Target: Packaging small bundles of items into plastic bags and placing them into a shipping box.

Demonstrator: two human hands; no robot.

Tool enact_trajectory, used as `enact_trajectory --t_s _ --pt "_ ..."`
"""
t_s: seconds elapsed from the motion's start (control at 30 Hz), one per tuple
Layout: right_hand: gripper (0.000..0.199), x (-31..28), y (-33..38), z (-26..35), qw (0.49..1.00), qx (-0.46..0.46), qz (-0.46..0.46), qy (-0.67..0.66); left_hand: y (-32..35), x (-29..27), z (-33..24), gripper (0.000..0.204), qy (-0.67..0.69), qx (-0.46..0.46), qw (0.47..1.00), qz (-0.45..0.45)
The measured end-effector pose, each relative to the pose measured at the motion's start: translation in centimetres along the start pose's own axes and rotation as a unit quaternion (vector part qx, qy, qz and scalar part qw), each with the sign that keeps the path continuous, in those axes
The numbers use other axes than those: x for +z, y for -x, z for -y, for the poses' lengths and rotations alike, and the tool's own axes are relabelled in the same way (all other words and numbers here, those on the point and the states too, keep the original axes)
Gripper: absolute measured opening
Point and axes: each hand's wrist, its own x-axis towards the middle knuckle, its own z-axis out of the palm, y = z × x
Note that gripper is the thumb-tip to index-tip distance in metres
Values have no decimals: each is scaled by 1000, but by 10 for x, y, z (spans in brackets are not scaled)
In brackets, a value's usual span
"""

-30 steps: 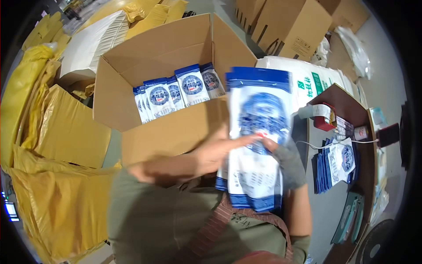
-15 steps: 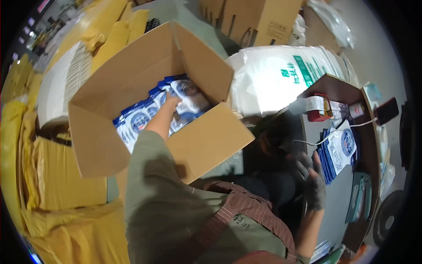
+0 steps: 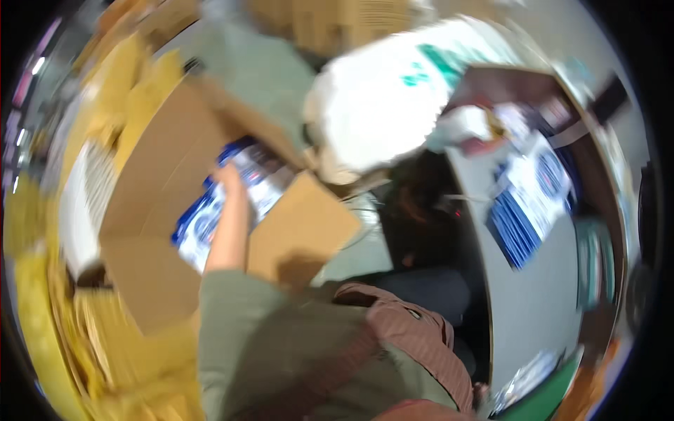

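Observation:
The picture is smeared by motion. My left hand [image 3: 228, 184] reaches down into an open cardboard box [image 3: 151, 168] and rests on the blue-and-white packets [image 3: 199, 223] standing inside it. The blur hides whether the fingers grip a packet. My green sleeve [image 3: 253, 330] runs up from the lower edge to the box. My right hand does not show in this view. A pile of the same blue-and-white packets [image 3: 533, 196] lies on the grey table [image 3: 540, 316] at the right.
A large white sack [image 3: 379, 105] lies behind the box's near flap [image 3: 302, 224]. Yellow padded envelopes [image 3: 42, 316] are heaped along the left. More cardboard boxes [image 3: 337, 21] stand at the back. Small items sit at the table's far end.
One second ago both hands held a stack of packets in front of me. That stack now lies on the table, and my left hand has gone into the box. The view has swung right.

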Motion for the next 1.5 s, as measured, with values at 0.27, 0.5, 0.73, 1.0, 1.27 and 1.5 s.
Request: enact_trajectory --t_s 0.27,0.5,0.73,1.0,1.27,1.5 --pt "64 64 94 59 800 -36 -537 264 523 111 3 62 47 660 616 427" --pt "77 14 79 30 863 94 -494 37 760 185 156 62 -128 415 247 866" --pt "68 26 21 56 903 -73 -418 67 897 270 261 76 -94 504 281 811" --pt "73 -57 20 42 879 101 -387 -259 875 337 260 86 -138 519 339 772" --pt "59 -34 -46 122 933 14 -337 -125 882 306 200 67 -282 120 416 856" --pt "88 -25 -40 173 870 -41 -300 -389 877 274 205 60 -143 -1 406 902"
